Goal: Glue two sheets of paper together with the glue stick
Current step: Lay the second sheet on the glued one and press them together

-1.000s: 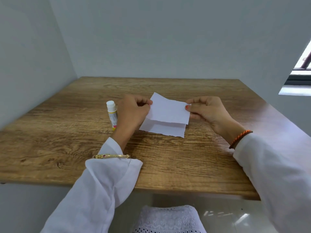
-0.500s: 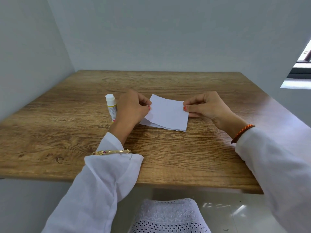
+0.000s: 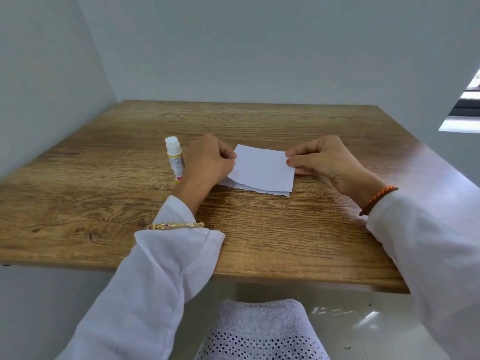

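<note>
Two small white sheets lie stacked on the wooden table (image 3: 259,242). The top sheet (image 3: 262,170) nearly covers the bottom sheet (image 3: 275,192), whose torn edge shows along the front and at the left. My left hand (image 3: 207,162) pinches the top sheet's left edge. My right hand (image 3: 324,158) pinches its right edge, thumb on top. A capped glue stick (image 3: 174,158), white cap and yellow label, stands just left of my left hand, partly hidden by it.
Grey walls close the table in at the left and back. A window frame (image 3: 465,110) shows at the right. The table's front edge (image 3: 233,278) runs above my lap and the tiled floor.
The top sheet was held raised above the bottom one; both hands have lowered it until it lies almost flat on the bottom sheet.
</note>
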